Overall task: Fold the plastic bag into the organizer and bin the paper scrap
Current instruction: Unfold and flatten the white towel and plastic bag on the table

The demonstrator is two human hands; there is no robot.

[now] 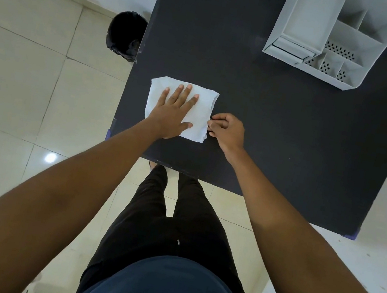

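A white plastic bag (203,112), folded into a rough rectangle, lies flat on the black table (279,135) near its left edge. My left hand (174,112) presses down on the bag with fingers spread. My right hand (227,131) pinches the bag's right edge between thumb and fingers. A grey organizer (336,34) with several compartments stands at the table's far right. A black bin (125,35) sits on the floor beside the table's left edge. No paper scrap is in sight.
The table's near edge runs just above my legs. Pale floor tiles (16,89) spread to the left, and a white wall rises behind the bin.
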